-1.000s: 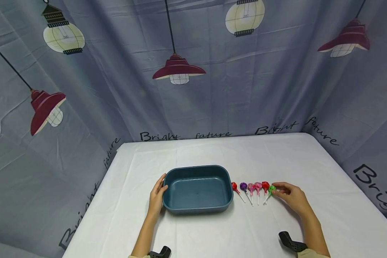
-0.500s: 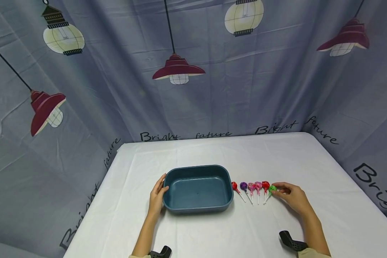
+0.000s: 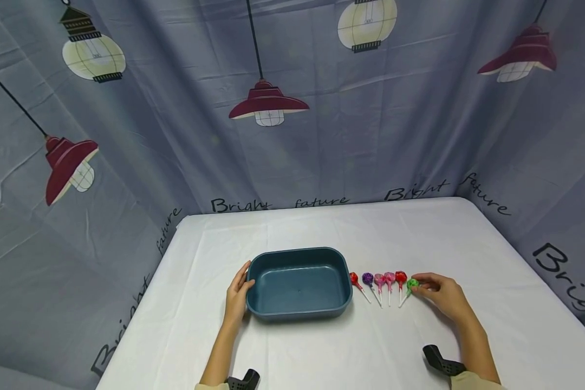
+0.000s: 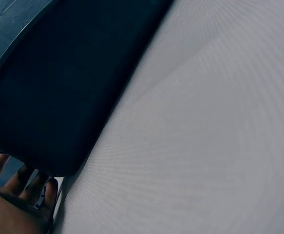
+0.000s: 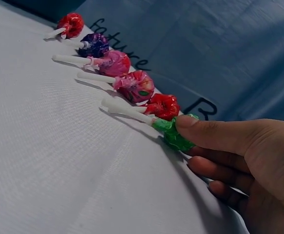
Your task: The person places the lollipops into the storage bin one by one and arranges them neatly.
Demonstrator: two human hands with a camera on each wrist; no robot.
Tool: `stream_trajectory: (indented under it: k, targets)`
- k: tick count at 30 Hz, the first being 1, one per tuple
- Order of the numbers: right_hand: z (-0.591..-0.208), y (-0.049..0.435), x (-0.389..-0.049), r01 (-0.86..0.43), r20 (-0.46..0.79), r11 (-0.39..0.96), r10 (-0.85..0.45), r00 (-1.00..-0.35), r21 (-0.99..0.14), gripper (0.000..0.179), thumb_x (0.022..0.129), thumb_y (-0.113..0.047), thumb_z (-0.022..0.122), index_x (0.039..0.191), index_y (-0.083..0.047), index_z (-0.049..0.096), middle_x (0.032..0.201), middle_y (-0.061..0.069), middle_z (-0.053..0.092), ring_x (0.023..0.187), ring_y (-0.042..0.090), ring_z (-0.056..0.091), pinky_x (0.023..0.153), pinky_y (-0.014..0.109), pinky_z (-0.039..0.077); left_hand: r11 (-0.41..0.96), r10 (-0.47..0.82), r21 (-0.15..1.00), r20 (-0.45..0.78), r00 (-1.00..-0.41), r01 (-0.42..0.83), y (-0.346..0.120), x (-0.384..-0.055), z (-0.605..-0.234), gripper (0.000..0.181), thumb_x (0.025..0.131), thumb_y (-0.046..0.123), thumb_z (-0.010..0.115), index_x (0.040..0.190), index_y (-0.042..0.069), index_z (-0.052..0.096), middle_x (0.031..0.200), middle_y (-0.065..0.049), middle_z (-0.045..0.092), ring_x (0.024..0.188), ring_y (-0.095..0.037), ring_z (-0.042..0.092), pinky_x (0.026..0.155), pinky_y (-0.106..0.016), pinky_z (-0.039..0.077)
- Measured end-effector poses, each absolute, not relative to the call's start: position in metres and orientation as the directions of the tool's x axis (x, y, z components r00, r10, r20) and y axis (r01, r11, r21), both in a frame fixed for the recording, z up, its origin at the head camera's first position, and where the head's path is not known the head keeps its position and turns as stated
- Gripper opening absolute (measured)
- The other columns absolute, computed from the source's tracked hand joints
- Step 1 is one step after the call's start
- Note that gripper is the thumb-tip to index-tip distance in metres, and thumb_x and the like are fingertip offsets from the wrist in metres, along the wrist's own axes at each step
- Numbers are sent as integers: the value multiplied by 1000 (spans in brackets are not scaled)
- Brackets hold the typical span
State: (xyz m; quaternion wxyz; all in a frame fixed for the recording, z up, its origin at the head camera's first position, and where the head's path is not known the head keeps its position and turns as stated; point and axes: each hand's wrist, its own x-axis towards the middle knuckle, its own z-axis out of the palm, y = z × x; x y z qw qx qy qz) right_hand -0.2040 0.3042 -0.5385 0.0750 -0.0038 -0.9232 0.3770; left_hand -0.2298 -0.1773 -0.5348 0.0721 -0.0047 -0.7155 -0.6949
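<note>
My left hand (image 3: 236, 297) grips the left end of a dark teal rectangular tub (image 3: 299, 292), thumb over its rim and fingers along the outer wall. In the left wrist view, the fingers (image 4: 21, 179) show at the tub's corner. At the right end of a row of lollipops, my right hand (image 3: 441, 294) pinches the wrapped head of a green lollipop (image 5: 178, 139) between thumb and fingers. Its white stick points toward the person and lies close beside the stick of the red lollipop (image 5: 162, 106) next to it.
Leftward from there run two pink lollipops (image 3: 384, 279), a purple one (image 3: 368, 279) and another red one (image 3: 353, 279) close to the tub's right wall. A white cloth covers the table (image 3: 346, 352). A grey printed curtain (image 3: 322, 151) hangs behind and at both sides.
The green lollipop's head has shifted very slightly right with my right hand, away from the red one. My left hand and the tub stay put.
</note>
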Motion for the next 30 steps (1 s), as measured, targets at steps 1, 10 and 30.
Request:
stream_trajectory:
  k: [1,10,30]
  targets:
    - [-538,304,-203,-49,133,713,63,-989,-699,35,82,-25,69,110,-4,65,88,5,62,78,18,52,64,27,42,28,-90,994,104,-990,102,-178,-230,-535,47,92,8,50,139,14,43,144,-9,35,134,-28,26,105,-46,21]
    - [-534,308,-198,-53,109,675,41,-993,-736,37,81,-25,70,112,-5,65,93,6,65,80,14,58,68,22,44,15,-72,996,94,-993,93,-178,-229,-536,47,91,6,51,137,15,45,143,-8,37,134,-26,27,105,-45,22]
    - [-519,307,-195,-121,82,511,-100,-992,-851,43,83,-23,68,119,-2,60,113,16,61,91,5,60,76,16,44,-18,-103,996,84,-991,87,-177,-229,-535,47,89,8,53,134,20,49,136,-5,46,126,-17,39,104,-39,26]
